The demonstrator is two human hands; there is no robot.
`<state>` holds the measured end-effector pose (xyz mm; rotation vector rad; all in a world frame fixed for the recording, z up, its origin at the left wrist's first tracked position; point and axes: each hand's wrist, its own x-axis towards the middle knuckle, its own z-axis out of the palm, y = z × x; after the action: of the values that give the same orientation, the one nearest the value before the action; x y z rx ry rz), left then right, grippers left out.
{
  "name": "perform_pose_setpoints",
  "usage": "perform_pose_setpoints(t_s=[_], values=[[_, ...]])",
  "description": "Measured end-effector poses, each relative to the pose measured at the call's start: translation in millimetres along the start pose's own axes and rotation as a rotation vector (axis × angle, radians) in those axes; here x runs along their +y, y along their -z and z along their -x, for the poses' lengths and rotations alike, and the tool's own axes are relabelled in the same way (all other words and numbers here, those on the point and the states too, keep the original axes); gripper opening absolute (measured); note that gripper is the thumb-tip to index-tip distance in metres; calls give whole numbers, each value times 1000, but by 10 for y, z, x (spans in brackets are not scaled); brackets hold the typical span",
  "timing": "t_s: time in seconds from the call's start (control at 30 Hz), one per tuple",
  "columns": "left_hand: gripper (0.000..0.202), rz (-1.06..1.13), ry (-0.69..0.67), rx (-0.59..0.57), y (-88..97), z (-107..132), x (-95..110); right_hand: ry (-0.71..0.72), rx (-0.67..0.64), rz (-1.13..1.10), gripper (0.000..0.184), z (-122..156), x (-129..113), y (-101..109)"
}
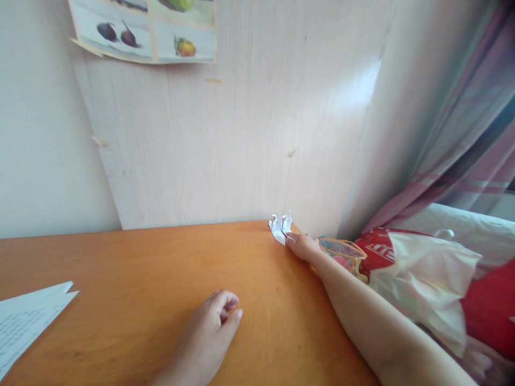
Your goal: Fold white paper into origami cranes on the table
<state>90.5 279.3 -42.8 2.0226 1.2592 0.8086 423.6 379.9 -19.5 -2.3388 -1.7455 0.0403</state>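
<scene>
At the far right corner of the orange-brown wooden table (153, 268), my right hand (304, 247) reaches out with its fingers on the near edge of a small folded paper piece (277, 231). That piece is white with printed marks and has several upturned points. My right hand's fingertips pinch its right side, partly hidden by the hand itself. Lower in the view, my left hand (211, 332) rests over the table, holding nothing. Its fingers curl loosely, and a small gap shows between thumb and index finger.
Folded printed sheets (32, 316) lie at the table's left edge. A pale wood-grain board (221, 145) with a fruit picture (177, 32) stands behind. Past the right edge are a white plastic bag (426, 284), red bags (491, 305) and a pink curtain (450, 118).
</scene>
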Motion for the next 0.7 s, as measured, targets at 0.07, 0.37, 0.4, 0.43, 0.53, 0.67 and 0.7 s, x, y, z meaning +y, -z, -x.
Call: perform_pose_setpoints(t_s=[0.07, 0.37, 0.4, 0.43, 0.53, 0.67, 0.7], values=[[18, 3, 1, -3, 2, -1, -6, 4, -14, 14, 46, 4, -42, -1], [19, -2, 9, -13, -4, 8, -6, 47, -9, 41, 49, 11, -91, -10], [19, -7, 9, -12, -6, 6, -9, 61, -9, 40, 49, 12, -90, -15], [19, -9, 8, -13, -8, 3, -12, 74, -11, 40, 50, 12, -88, -21], [18, -10, 2, -16, -7, 2, -18, 106, -24, 40, 53, 11, -85, -46], [18, -24, 0, -14, -2, 8, -9, 127, -29, 42, 55, 0, -87, -82], [18, -24, 0, -15, -2, 8, -5, 130, -26, 42, 55, -3, -89, -87]])
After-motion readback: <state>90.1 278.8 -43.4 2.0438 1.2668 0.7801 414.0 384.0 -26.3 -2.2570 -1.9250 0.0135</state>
